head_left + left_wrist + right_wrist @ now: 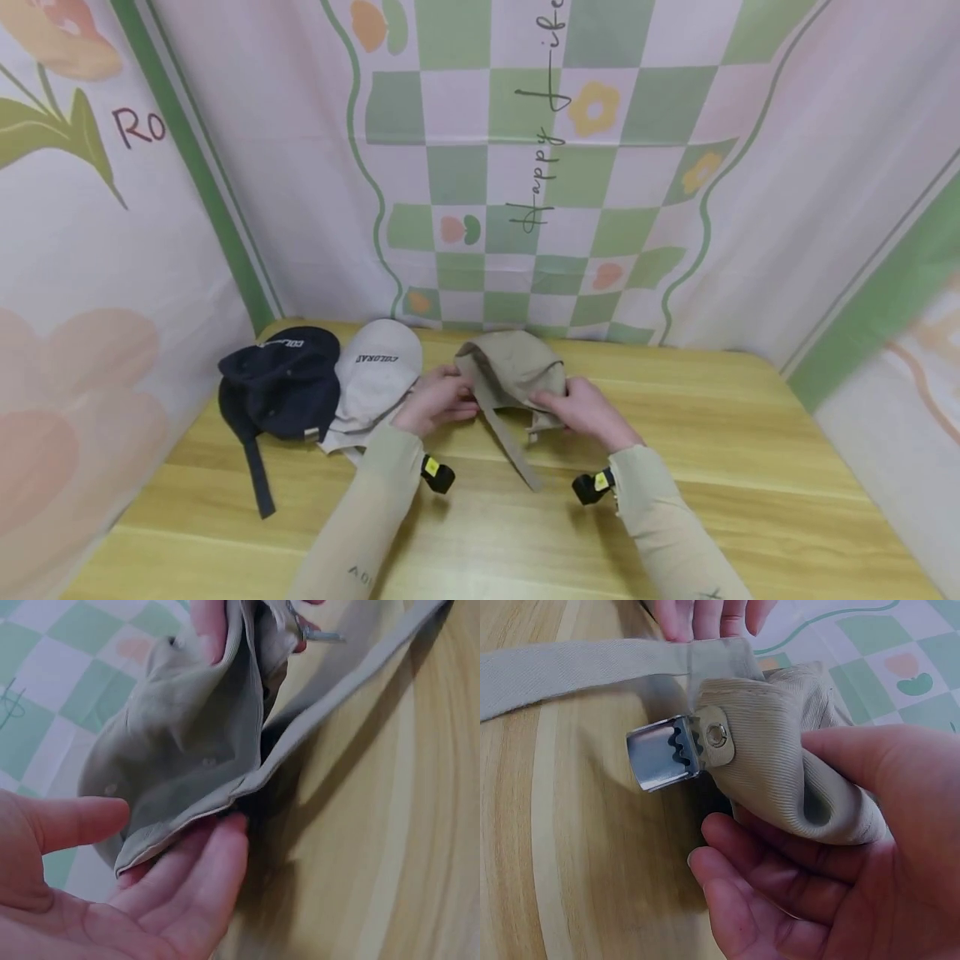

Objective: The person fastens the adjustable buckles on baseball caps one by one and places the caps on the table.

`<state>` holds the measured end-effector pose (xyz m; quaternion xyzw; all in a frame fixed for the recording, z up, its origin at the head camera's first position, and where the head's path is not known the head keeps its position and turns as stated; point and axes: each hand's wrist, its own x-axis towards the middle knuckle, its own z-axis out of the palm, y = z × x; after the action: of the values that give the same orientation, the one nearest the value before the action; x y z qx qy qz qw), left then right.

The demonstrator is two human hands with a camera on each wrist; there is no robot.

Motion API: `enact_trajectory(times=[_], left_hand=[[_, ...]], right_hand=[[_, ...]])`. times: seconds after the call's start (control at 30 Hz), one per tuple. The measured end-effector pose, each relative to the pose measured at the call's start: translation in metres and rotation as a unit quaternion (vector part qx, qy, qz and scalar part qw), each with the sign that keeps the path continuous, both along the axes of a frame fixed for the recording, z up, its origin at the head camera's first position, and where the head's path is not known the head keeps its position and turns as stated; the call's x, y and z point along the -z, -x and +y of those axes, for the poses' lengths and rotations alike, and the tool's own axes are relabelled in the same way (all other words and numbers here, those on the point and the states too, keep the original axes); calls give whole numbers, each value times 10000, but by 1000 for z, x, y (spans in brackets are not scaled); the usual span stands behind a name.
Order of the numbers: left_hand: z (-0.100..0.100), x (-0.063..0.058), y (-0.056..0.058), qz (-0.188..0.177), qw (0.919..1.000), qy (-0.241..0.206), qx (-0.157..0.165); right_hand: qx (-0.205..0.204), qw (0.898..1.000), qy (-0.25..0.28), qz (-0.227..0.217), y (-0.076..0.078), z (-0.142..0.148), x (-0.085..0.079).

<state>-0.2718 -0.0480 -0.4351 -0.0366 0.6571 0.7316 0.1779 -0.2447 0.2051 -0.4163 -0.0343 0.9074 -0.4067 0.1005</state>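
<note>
A tan cloth cap (521, 362) is showing below the head view's centre, its long matching strap (512, 450) trailing over the yellowish wooden surface (510, 542). The right hand (588, 408) is pinching the cap near a silver metal buckle (656, 756); the left hand (438, 400), fingers extended, is touching its opposite edge. Supporting both sides evenly should suit soft cloth.

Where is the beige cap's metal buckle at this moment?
In the right wrist view, the metal buckle is left of centre, at the edge of the beige cap, below the strap, near the right hand.
</note>
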Motion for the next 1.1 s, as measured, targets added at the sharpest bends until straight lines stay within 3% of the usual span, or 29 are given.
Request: enact_trajectory(times=[0.3, 0.63, 0.8, 1.1], left_hand=[[5, 2, -8, 71, 9994, -317, -101], [14, -2, -11, 621, 9971, -441, 30], [15, -4, -13, 597, 9950, -805, 10], [18, -11, -17, 887, 9847, -1499, -10]], right_hand=[[54, 9995, 289, -86, 0, 1, 2], [361, 9986, 391, 66, 1, 2, -2], [481, 9974, 520, 88, 1, -1, -6], [674, 9892, 1299, -6, 0, -3, -5]])
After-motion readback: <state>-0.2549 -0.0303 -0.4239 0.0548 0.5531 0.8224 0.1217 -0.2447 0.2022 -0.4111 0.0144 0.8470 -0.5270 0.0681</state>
